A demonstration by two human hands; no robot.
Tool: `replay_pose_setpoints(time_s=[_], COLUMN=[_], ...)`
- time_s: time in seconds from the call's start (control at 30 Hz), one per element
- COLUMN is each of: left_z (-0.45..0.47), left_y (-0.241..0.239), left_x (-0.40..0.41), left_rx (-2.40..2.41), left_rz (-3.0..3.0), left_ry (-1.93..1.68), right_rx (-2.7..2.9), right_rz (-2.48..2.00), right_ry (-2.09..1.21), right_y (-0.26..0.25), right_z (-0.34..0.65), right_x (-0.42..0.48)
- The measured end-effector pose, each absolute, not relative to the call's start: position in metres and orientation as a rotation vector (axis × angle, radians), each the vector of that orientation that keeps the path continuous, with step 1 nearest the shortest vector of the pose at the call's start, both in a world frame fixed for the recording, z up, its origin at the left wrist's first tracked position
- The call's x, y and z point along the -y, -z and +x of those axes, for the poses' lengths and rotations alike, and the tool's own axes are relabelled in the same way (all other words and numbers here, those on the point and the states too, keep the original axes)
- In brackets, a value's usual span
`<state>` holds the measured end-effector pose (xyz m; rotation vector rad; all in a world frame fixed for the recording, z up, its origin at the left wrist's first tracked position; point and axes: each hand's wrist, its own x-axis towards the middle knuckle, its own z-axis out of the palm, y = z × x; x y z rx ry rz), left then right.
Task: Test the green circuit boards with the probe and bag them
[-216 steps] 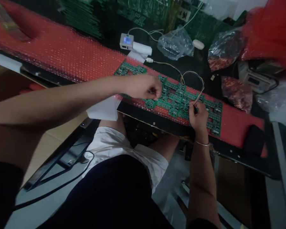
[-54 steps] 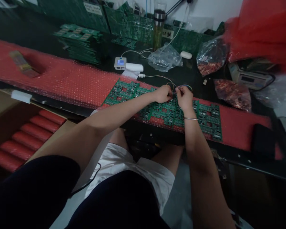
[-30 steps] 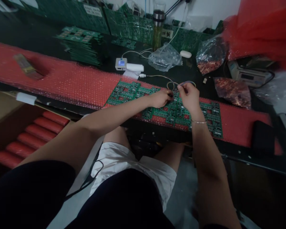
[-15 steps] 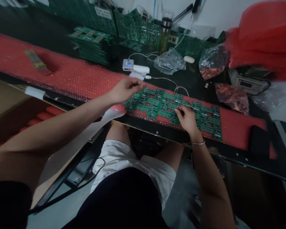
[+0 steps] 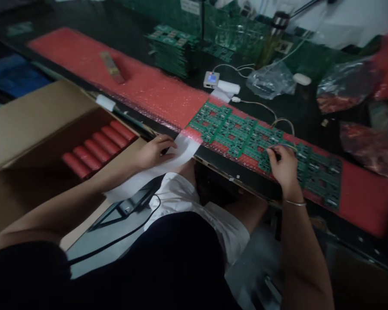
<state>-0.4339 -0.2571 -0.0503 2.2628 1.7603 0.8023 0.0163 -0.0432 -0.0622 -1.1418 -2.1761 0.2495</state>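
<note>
My right hand (image 5: 283, 168) is over the row of green circuit boards (image 5: 220, 125), with thumb and fingers pinched at the end of a thin wire cable (image 5: 290, 146). The tip of that cable is hidden by the fingers. At the table's front edge, my left hand (image 5: 157, 151) hovers by a long white paper strip (image 5: 185, 150), fingers bent and apart from the thumb. Whether it touches the strip I cannot tell. The boards lie flat on red bubble wrap (image 5: 155, 94). Behind them sits a small white device with a lit screen (image 5: 211, 80).
A cardboard box (image 5: 45, 122) with several red rolls (image 5: 100, 147) stands at left. Stacked green boards (image 5: 171, 51) rise behind the wrap. Clear plastic bags (image 5: 271, 81), a bag of reddish parts (image 5: 370, 148) and a small strip-like bundle (image 5: 111, 68) lie on the table.
My left hand has come down from above the boards' left end to the paper strip at the table edge. The view has swung left, showing more of the box. My right hand stays pinched over the boards.
</note>
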Motion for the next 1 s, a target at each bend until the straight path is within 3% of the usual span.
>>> replay_pose_setpoints(time_s=[0.43, 1.0], left_z=[-0.446, -0.446], left_y=[0.079, 0.078], left_x=[0.237, 0.246], left_rx=[-1.808, -1.912], left_rz=[2.190, 2.267], left_ry=[-0.913, -0.838], right_rx=[2.147, 2.132], right_rz=[-1.127, -1.143], right_ry=[-0.198, -0.234], right_y=[0.069, 0.068], right_z=[0.022, 0.022], right_x=[0.041, 0.044])
